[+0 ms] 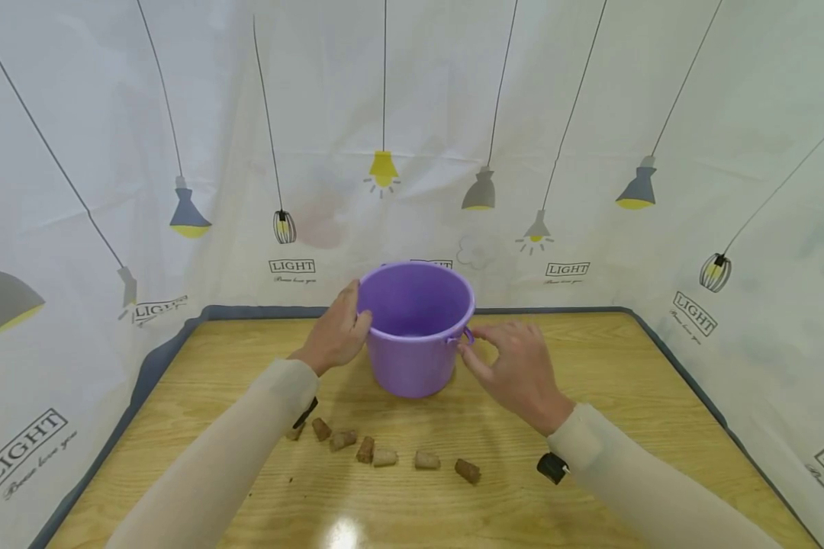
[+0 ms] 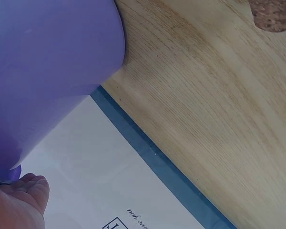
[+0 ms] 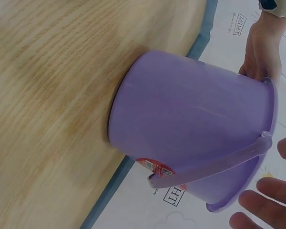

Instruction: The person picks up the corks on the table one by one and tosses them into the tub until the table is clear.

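A purple plastic bucket stands upright on the wooden table, its mouth facing up. On its left side, my left hand grips the rim, thumb at the top edge; the bucket wall fills much of the left wrist view. Over on the right, my right hand is beside the rim, close to the handle's pivot. The right wrist view shows its fingers spread and a little apart from the bucket. The bucket's handle hangs down along the outer wall, over a red label.
Several cork stoppers lie in a loose row on the table nearer to me, among them a dark one and a pale one. Behind the table hangs a white cloth printed with lamps, with a blue border along the table's edge.
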`<state>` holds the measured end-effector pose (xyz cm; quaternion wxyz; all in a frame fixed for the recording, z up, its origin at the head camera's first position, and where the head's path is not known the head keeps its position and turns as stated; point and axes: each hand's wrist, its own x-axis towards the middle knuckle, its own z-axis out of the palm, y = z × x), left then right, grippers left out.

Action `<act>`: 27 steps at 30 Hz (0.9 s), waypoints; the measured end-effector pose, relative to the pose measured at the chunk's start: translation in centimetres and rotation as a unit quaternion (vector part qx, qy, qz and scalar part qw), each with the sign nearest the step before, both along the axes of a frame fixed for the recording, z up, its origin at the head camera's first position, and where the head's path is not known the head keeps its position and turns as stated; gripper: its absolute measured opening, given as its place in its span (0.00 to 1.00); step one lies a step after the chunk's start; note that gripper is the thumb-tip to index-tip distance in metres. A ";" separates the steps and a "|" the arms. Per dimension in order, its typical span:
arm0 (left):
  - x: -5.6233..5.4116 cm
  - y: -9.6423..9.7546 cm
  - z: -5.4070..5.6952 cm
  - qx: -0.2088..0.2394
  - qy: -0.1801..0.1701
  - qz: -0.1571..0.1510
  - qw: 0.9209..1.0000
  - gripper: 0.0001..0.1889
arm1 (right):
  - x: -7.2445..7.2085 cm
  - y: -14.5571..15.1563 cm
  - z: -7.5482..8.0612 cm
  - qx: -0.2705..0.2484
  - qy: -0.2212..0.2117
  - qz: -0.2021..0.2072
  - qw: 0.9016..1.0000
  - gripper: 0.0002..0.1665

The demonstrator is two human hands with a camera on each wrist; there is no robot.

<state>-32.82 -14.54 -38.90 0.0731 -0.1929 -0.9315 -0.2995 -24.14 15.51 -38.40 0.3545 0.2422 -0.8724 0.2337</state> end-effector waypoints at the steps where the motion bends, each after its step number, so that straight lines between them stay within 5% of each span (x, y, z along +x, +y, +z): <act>1: 0.0 0.0 0.0 0.001 0.000 -0.001 1.000 0.38 | 0.0 0.1 -0.1 0.002 0.001 0.000 1.000 0.15; 27: 0.0 0.0 0.1 -0.001 0.004 -0.001 1.000 0.38 | 1.6 0.9 -1.8 0.064 -0.042 -0.012 0.997 0.20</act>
